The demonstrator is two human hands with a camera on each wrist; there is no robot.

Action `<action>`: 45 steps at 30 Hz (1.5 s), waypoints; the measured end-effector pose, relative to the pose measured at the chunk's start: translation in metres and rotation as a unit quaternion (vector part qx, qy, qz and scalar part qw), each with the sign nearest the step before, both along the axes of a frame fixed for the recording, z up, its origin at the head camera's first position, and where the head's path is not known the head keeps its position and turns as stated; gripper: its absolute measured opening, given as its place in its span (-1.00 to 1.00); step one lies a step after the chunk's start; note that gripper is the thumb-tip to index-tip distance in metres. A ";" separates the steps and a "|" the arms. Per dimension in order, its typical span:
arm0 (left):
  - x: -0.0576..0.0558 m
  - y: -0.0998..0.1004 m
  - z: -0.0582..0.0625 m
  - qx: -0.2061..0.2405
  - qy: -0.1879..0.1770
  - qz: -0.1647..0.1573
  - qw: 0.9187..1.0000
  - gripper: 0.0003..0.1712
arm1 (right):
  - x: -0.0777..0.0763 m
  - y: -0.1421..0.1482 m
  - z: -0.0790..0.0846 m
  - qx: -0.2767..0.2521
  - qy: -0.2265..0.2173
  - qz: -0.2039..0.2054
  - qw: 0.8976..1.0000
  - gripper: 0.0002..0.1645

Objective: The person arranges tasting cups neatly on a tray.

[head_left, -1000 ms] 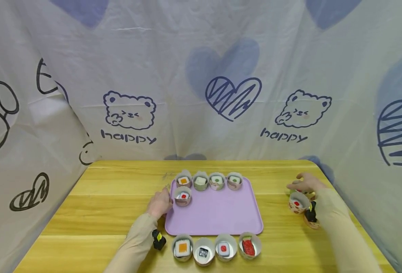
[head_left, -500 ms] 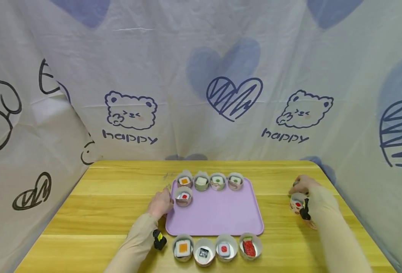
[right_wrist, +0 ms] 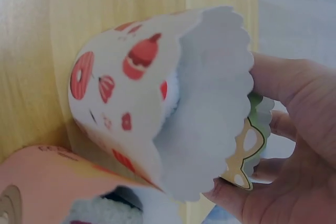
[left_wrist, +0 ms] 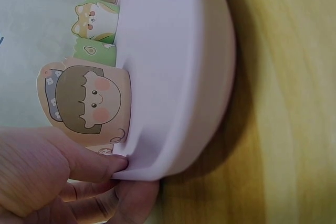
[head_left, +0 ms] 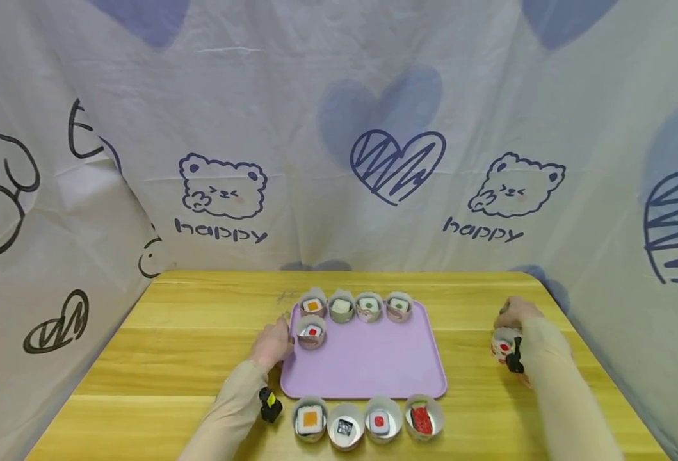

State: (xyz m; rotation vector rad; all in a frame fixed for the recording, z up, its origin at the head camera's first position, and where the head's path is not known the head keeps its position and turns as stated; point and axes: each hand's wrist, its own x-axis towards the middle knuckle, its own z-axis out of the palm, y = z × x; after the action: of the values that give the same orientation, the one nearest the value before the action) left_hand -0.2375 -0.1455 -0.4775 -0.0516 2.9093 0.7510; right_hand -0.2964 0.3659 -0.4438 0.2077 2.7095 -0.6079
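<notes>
Two grips: left hand (head_left: 272, 344) on the tray (head_left: 367, 365), right hand (head_left: 514, 312) on the green cup (right_wrist: 249, 150)

Nearest, four front cups (head_left: 346, 444) stand in a row on the desk (head_left: 189, 358), just beside the tray. Left to right, they hold an orange piece (head_left: 310, 419), a dark piece (head_left: 345, 427), a red-dotted piece (head_left: 379, 422) and a red piece (head_left: 422, 420).

Well to the right stand a salmon cup (right_wrist: 52, 177), mostly hidden by the sleeve (head_left: 563, 384) in the head view, and a white cup (right_wrist: 110, 87) with red prints. At the tray's left edge, the left hand pinches the rim, thumb above, fingers beneath; near it, on the tray, stands a lone cup (head_left: 312, 342). Just past the white cup, the right hand pinches the green cup; whether that touches the desk, I cannot tell.

Along the tray's far edge, four back cups (head_left: 341, 318) stand side by side. Behind the desk hangs a curtain (head_left: 310, 237) with hearts, bears and "happy".
</notes>
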 end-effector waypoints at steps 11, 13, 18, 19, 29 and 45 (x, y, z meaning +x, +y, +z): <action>0.000 -0.001 0.001 -0.011 0.004 -0.003 1.000 -0.78 | 0.007 0.007 0.007 -0.084 0.002 -0.042 0.996 -0.23; 0.000 -0.001 0.001 -0.008 0.003 -0.002 1.000 -0.77 | 0.008 0.007 0.007 -0.098 0.005 -0.058 0.993 -0.13; 0.001 -0.001 0.003 -0.005 0.000 -0.001 1.000 -0.75 | 0.005 0.007 0.009 -0.105 0.031 -0.091 0.990 0.02; 0.001 -0.001 0.003 -0.006 0.000 -0.001 1.000 -0.75 | 0.005 0.007 0.009 -0.114 0.038 -0.095 0.988 0.02; -0.001 0.000 0.002 -0.019 0.009 -0.005 1.000 -0.75 | 0.008 0.001 0.019 -0.206 0.107 -0.135 0.963 -0.01; 0.001 0.001 0.003 -0.018 0.021 -0.006 1.000 -0.79 | 0.010 -0.019 0.026 -0.167 0.225 -0.194 0.940 -0.01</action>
State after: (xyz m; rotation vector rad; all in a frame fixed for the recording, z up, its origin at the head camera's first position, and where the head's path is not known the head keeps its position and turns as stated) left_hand -0.2362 -0.1449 -0.4749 -0.0236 2.9606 0.7065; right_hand -0.2867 0.3471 -0.4174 0.5859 2.9429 -1.3661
